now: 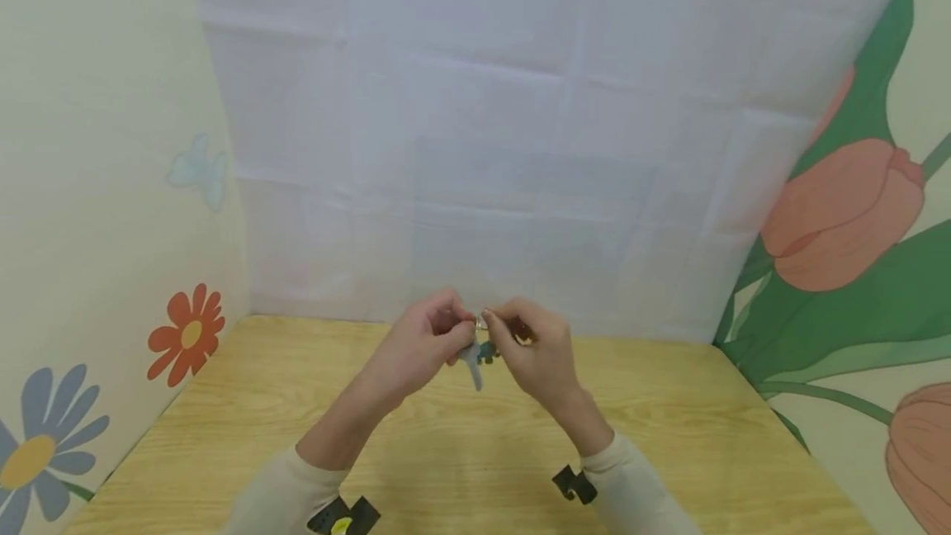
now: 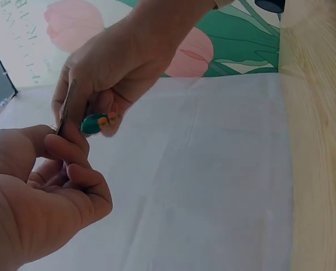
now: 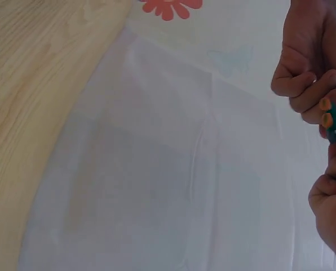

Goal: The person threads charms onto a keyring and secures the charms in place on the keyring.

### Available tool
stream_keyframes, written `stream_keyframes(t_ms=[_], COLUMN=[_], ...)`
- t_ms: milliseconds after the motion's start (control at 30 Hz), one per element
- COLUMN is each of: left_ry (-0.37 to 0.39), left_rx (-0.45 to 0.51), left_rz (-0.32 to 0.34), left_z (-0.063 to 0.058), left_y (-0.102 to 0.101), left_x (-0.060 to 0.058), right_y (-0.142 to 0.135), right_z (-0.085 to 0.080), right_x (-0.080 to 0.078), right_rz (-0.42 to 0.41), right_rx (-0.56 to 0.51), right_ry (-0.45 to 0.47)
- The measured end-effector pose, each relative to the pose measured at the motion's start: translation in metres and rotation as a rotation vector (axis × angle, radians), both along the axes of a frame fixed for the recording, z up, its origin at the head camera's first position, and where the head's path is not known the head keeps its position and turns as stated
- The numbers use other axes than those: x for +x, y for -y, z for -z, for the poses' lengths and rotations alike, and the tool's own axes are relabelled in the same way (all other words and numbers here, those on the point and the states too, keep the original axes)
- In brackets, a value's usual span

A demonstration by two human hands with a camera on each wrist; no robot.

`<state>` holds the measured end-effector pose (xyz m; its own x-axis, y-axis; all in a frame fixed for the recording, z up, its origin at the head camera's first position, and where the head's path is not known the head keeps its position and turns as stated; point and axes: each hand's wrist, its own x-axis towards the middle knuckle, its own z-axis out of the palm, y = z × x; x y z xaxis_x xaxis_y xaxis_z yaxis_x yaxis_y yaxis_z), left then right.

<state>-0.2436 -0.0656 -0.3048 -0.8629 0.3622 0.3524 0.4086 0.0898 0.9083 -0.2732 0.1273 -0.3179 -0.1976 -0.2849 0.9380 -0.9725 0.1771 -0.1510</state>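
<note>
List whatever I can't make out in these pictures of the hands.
- Head: the metal piece between the fingers, too small to identify.
- Head: the grey strip's upper end, hidden by the left hand.
- Head: the green trinket's details, too small.
- Right wrist: part of the right hand, cut off by the right edge.
- Left wrist: the wall lettering, too blurred to read.

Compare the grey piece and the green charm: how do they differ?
Colour: the grey piece is plain grey; the green charm also has orange parts.
Shape: the grey piece looks long and narrow, the green charm shorter and chunkier.
Place: the grey piece sits nearer the left hand, the green charm nearer the right hand.
Shared: both are between the hands, above the table.
</note>
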Motion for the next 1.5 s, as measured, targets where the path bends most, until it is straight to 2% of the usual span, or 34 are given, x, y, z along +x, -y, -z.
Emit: stream_keyframes(t_ms=[133, 233, 433, 567, 667, 767, 967, 1100, 1300, 1500], left_ry=[-0.095, -0.110, -0.087, -0.137, -0.190, -0.210, -0.216, -0.264, -0.379, -0.455], left_rx=[-0.010, -0.023, -0.055, -0.097, -0.148, -0.180, -0.177, -0.180, -0.202, -0.247], left_rz=[0.010, -0.005, -0.153, -0.204, -0.181, -0.146, -0.119, -0.124, -0.143, -0.147], left_z=[-0.002, -0.001, 0.004, 0.003, 0.000, -0.002, -0.004, -0.003, 0.003, 0.004], left_y=[-0.003, -0.003, 0.000, 0.002, 0.004, 0.005, 0.006, 0.006, 0.002, -0.002], left_x=[0.003, 0.001, -0.003, -0.002, 0.000, 0.001, 0.003, 0.002, -0.002, -0.001], right_y=[-0.005, -0.005, -0.002, -0.001, -0.001, -0.002, -0.004, -0.006, -0.009, -0.012], right_z=[0.000, -0.001, 0.003, 0.003, 0.002, 0.002, -0.002, -0.004, -0.003, -0.006], right_x=[0.000, 0.001, 0.000, 0.001, 0.002, 0.003, 0.007, 0.009, 0.007, 0.010], right_rz=[-0.027, 0.013, 0.105, 0.122, 0.135, 0.129, 0.009, -0.026, 0.025, 0.053], right_rx=[-0.043, -0.046, -0.029, -0.052, -0.059, -0.048, -0.014, 0.000, 0.022, 0.049], right_ry=[0.089, 0.081, 0.051, 0.057, 0.058, 0.063, 0.149, 0.215, 0.272, 0.307])
